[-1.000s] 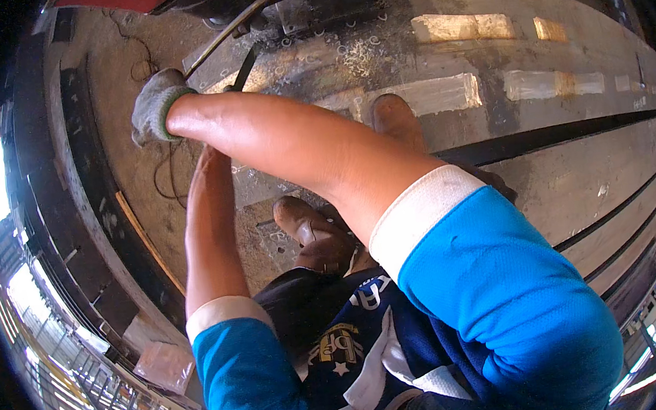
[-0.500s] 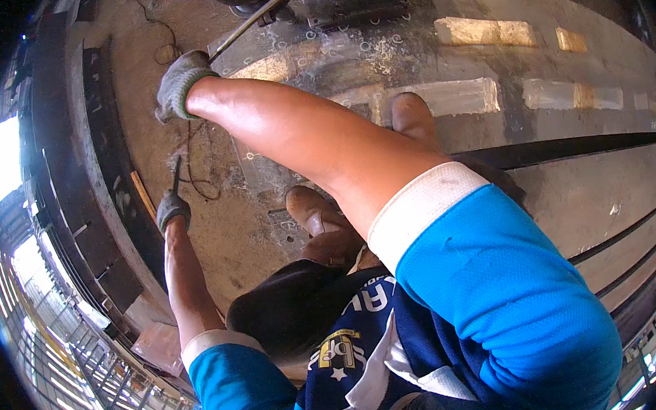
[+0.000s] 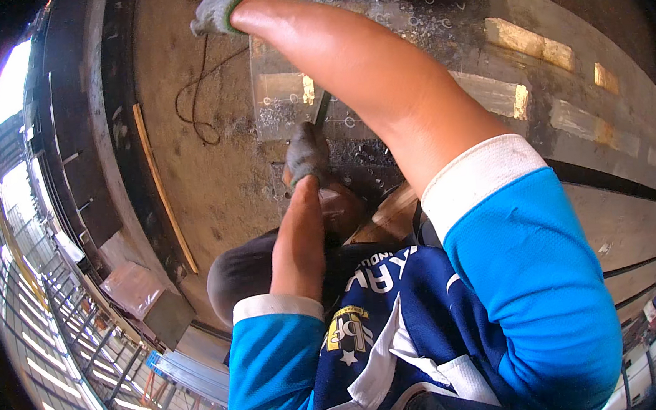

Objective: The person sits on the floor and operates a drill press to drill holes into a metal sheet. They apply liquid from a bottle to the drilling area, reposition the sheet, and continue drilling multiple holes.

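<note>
My left hand (image 3: 306,156), in a grey glove, is closed around a dark, slim bar-like tool (image 3: 323,108) in front of my knee. The tool points up toward the marked steel plate (image 3: 274,113); its far end passes near or behind my right forearm, and I cannot tell if it touches the plate. My right hand (image 3: 229,8), in a grey glove with a green cuff, reaches across to the upper left. Its fingers are curled at the frame's top edge, where the thin metal rod seen in it earlier is almost wholly out of view.
Chalk circles and bright ground patches (image 3: 529,43) mark the plate. A dark cable (image 3: 196,111) curls on the floor (image 3: 174,163) to the left, beside a wooden strip (image 3: 161,187). Long dark steel beams (image 3: 72,179) stand further left. Pale steel slabs (image 3: 629,212) lie at right.
My left hand has swung right with its tool, from the floor to the plate's edge. My right hand sits higher in view, and its rod has mostly left the picture. The view has shifted.
</note>
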Action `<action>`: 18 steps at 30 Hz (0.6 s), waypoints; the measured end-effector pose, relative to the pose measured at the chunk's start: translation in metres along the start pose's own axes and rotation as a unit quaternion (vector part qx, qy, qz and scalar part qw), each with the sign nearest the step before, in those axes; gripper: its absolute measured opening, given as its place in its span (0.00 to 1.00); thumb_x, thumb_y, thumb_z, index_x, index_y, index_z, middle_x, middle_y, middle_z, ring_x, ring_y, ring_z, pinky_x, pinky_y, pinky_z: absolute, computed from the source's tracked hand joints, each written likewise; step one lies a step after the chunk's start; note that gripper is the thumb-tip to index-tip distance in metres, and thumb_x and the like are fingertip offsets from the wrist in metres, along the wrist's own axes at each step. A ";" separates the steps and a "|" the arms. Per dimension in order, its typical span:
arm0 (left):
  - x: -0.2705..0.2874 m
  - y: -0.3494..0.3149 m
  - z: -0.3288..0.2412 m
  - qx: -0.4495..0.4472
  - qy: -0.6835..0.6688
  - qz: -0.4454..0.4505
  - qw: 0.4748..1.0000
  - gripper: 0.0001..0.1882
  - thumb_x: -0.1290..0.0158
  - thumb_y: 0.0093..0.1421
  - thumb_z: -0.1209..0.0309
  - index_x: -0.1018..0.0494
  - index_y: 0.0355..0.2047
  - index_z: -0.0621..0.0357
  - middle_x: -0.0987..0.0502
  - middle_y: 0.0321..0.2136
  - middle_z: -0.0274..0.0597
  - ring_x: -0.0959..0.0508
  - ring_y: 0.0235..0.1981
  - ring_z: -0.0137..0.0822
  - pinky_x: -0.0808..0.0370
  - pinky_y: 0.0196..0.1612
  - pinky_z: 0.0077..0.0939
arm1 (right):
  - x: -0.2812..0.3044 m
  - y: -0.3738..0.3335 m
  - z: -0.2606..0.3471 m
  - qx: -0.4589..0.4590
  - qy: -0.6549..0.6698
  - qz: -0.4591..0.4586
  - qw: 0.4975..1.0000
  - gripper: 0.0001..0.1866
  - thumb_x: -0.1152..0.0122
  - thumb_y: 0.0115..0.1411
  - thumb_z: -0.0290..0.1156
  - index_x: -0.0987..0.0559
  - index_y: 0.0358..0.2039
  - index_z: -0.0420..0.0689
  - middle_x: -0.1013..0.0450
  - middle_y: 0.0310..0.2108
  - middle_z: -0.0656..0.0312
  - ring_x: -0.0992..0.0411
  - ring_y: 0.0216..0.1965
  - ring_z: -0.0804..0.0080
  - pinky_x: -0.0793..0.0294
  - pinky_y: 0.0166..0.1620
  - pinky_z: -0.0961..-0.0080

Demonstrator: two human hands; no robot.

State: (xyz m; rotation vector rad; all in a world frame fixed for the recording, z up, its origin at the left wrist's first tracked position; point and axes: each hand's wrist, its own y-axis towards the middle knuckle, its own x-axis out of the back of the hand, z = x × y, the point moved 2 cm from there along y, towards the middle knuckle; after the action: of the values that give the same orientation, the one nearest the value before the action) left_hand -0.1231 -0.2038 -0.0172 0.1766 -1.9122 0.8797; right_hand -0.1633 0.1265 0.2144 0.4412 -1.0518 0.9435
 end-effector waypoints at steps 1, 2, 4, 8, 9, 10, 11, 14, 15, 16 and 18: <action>-0.010 -0.012 0.002 0.003 0.001 0.014 1.000 0.16 0.51 0.67 0.57 0.25 0.47 0.54 0.19 0.41 0.60 0.19 0.45 0.63 0.23 0.46 0.55 | 0.004 -0.001 0.001 0.009 -0.001 0.003 1.000 0.28 0.56 0.68 0.57 0.15 0.52 0.54 0.19 0.55 0.60 0.20 0.54 0.57 0.20 0.49 0.45; -0.017 -0.019 0.000 -0.004 0.033 -0.055 0.998 0.16 0.51 0.67 0.57 0.25 0.46 0.54 0.19 0.40 0.60 0.19 0.46 0.63 0.23 0.46 0.54 | 0.006 -0.005 0.001 0.000 -0.010 0.008 1.000 0.28 0.55 0.68 0.56 0.14 0.51 0.55 0.19 0.53 0.60 0.20 0.53 0.57 0.20 0.49 0.44; -0.023 -0.028 0.007 0.062 -0.010 -0.143 0.988 0.15 0.51 0.67 0.58 0.26 0.45 0.54 0.19 0.39 0.59 0.19 0.46 0.61 0.24 0.47 0.53 | 0.010 -0.009 0.001 -0.018 0.006 0.010 1.000 0.27 0.55 0.68 0.56 0.14 0.51 0.55 0.19 0.53 0.60 0.20 0.53 0.57 0.20 0.49 0.44; -0.022 -0.026 0.033 0.369 -0.190 -0.194 0.889 0.17 0.48 0.66 0.57 0.28 0.49 0.54 0.19 0.42 0.47 0.20 0.45 0.49 0.25 0.45 0.42 | 0.012 -0.013 0.004 0.005 -0.010 0.007 1.000 0.27 0.55 0.68 0.56 0.14 0.51 0.55 0.19 0.54 0.59 0.20 0.54 0.57 0.20 0.50 0.44; -0.018 -0.023 0.038 0.421 -0.223 -0.218 0.852 0.19 0.46 0.66 0.55 0.28 0.51 0.53 0.19 0.43 0.44 0.20 0.43 0.47 0.26 0.44 0.39 | 0.011 -0.012 0.006 0.019 -0.015 0.008 1.000 0.27 0.56 0.68 0.56 0.14 0.52 0.55 0.19 0.54 0.59 0.20 0.54 0.57 0.20 0.50 0.45; -0.013 -0.019 0.040 0.466 -0.257 -0.247 0.810 0.22 0.45 0.65 0.54 0.28 0.53 0.52 0.19 0.45 0.41 0.20 0.42 0.44 0.26 0.43 0.36 | 0.011 -0.011 0.006 0.010 -0.012 0.012 1.000 0.28 0.56 0.68 0.56 0.14 0.52 0.55 0.20 0.55 0.59 0.20 0.55 0.58 0.20 0.50 0.46; -0.007 -0.014 0.039 0.421 -0.247 -0.250 0.837 0.20 0.46 0.65 0.57 0.28 0.51 0.56 0.19 0.43 0.49 0.20 0.43 0.50 0.26 0.44 0.41 | 0.010 -0.010 0.006 0.002 -0.010 0.015 1.000 0.28 0.56 0.68 0.56 0.15 0.52 0.54 0.20 0.55 0.59 0.21 0.55 0.58 0.21 0.51 0.47; -0.001 0.000 0.016 0.250 -0.268 -0.274 0.889 0.18 0.48 0.63 0.64 0.28 0.48 0.65 0.19 0.41 0.66 0.20 0.46 0.63 0.26 0.49 0.51 | 0.009 -0.009 0.000 -0.013 0.010 0.018 1.000 0.28 0.55 0.67 0.57 0.15 0.52 0.53 0.21 0.56 0.57 0.21 0.56 0.59 0.22 0.55 0.52; -0.003 0.002 0.007 0.254 -0.272 -0.262 0.891 0.18 0.48 0.64 0.64 0.28 0.48 0.64 0.20 0.41 0.66 0.20 0.46 0.64 0.26 0.50 0.51 | 0.008 -0.009 -0.001 -0.009 0.016 0.014 1.000 0.28 0.54 0.67 0.57 0.15 0.53 0.53 0.21 0.56 0.57 0.22 0.56 0.58 0.22 0.56 0.53; -0.005 0.005 -0.001 0.259 -0.276 -0.250 0.891 0.18 0.49 0.64 0.65 0.28 0.48 0.64 0.20 0.41 0.67 0.20 0.47 0.65 0.27 0.50 0.52 | 0.007 -0.010 -0.002 -0.004 0.021 0.011 1.000 0.28 0.54 0.67 0.57 0.15 0.53 0.53 0.21 0.56 0.57 0.22 0.56 0.58 0.23 0.56 0.53; -0.005 0.014 -0.011 0.290 -0.325 -0.209 0.875 0.16 0.50 0.65 0.65 0.28 0.48 0.64 0.20 0.41 0.68 0.20 0.46 0.66 0.25 0.49 0.53 | 0.006 -0.009 -0.002 0.000 0.020 0.014 1.000 0.28 0.52 0.66 0.58 0.16 0.53 0.53 0.21 0.56 0.56 0.23 0.57 0.57 0.24 0.57 0.53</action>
State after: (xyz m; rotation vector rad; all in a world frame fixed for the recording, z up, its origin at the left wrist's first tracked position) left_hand -0.1192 -0.1878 -0.0252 1.3462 -2.0088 1.1528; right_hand -0.1540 0.1257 0.2198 0.4061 -1.0252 0.9737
